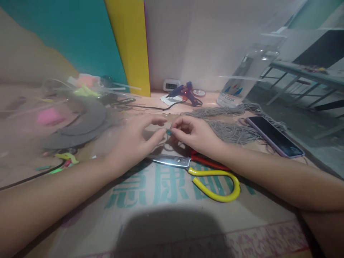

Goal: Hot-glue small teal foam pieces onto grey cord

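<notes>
Green piece (168, 132) at curled right hand (195, 133)

A small piece (168, 132) is coloured teal. The scissors (182, 162) are bladed in silver, one handle (237, 184) coated yellow, the other red. The cardboard (99, 224) is printed with green characters and a reddish pattern. The yarn (233, 132) is coloured grey, the glue gun (188, 94) dark blue; the black-screened phone (275, 136) is cased in lilac.
</notes>
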### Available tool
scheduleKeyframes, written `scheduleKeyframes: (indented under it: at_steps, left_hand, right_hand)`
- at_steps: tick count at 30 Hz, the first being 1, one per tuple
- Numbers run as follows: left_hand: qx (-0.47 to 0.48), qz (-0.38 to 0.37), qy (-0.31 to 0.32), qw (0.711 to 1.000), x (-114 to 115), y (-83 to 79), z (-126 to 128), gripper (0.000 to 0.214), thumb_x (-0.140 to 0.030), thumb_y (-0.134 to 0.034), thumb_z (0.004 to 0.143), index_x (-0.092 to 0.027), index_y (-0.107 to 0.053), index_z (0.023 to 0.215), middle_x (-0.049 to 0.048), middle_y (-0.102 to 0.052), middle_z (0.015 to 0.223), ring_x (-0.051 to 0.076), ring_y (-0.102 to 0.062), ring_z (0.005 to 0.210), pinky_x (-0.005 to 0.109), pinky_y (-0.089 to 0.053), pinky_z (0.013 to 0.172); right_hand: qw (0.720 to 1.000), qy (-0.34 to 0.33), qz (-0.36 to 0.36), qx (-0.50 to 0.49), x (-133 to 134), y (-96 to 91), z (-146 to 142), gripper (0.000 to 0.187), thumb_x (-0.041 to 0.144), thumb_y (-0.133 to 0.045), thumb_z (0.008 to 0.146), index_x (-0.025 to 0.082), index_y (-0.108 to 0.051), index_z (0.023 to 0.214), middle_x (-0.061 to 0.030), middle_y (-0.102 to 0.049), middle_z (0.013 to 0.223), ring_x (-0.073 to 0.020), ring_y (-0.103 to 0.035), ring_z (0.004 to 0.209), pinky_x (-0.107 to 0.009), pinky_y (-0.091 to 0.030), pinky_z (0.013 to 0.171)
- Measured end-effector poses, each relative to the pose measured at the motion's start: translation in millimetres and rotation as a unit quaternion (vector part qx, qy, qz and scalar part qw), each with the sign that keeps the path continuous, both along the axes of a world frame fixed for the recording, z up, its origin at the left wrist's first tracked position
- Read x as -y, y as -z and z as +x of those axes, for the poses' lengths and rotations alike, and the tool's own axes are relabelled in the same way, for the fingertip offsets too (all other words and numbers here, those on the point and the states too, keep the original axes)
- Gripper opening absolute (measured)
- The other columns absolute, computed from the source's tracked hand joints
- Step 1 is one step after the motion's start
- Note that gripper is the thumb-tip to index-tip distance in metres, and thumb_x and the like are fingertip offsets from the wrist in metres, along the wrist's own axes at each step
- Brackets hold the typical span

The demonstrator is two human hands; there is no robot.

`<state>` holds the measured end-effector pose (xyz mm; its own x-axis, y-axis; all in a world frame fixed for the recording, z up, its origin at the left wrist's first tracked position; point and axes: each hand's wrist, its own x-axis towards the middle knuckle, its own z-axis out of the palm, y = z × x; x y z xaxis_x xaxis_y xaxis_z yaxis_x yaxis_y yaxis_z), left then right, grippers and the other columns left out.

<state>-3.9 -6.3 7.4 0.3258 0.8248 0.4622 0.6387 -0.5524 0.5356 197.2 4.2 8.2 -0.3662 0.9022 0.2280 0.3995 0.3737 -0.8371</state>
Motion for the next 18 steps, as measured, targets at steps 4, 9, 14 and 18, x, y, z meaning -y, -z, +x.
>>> scheduleKeyframes:
  at_steps: [4, 9, 14, 18]
  left_hand:
    - [-0.021, 0.019, 0.003, 1.000, -1.5, 0.4, 0.1, 0.024, -0.042, -0.054, 0.092, -0.024, -0.069, 0.090, 0.0022, -0.073, 0.095, 0.023, -0.063, 0.097, 0.035, -0.045, 0.092]
    - [-0.041, 0.009, 0.009, 0.999, -2.1, -0.8, 1.0, 0.026, -0.041, -0.056, 0.091, -0.023, -0.071, 0.081, 0.0015, -0.073, 0.084, 0.022, -0.063, 0.085, 0.034, -0.044, 0.084]
    - [-0.044, 0.009, 0.007, 0.999, -2.0, 0.5, 1.0, 0.024, -0.041, -0.058, 0.091, -0.025, -0.075, 0.086, 0.0009, -0.076, 0.088, 0.022, -0.066, 0.087, 0.033, -0.045, 0.083]
    - [-0.039, 0.018, 0.034, 0.998, -2.8, 2.7, 0.5, 0.022, -0.038, -0.057, 0.092, -0.026, -0.075, 0.090, -0.0005, -0.076, 0.089, 0.020, -0.067, 0.086, 0.030, -0.045, 0.080]
  right_hand:
    - [1.000, -0.004, 0.006, -0.006, 0.7, 0.8, -0.1, 0.011, 0.028, -0.062, 0.085, 0.018, -0.058, 0.087, -0.0003, -0.070, 0.072, -0.0130, -0.067, 0.065, -0.024, -0.049, 0.059]
    - [1.000, -0.011, 0.007, -0.022, 1.3, -0.6, 0.3, 0.011, 0.028, -0.062, 0.086, 0.018, -0.058, 0.087, 0.0004, -0.069, 0.071, -0.0119, -0.067, 0.063, -0.022, -0.048, 0.057]
    - [0.999, -0.013, 0.000, -0.031, 2.7, -1.8, 0.0, 0.010, 0.027, -0.062, 0.086, 0.018, -0.058, 0.086, 0.0004, -0.070, 0.071, -0.0120, -0.067, 0.063, -0.022, -0.049, 0.057]
    - [0.998, -0.022, -0.019, -0.047, 2.4, 0.0, -0.1, 0.010, 0.027, -0.062, 0.088, 0.018, -0.058, 0.088, 0.0004, -0.070, 0.070, -0.0125, -0.069, 0.065, -0.022, -0.050, 0.057]
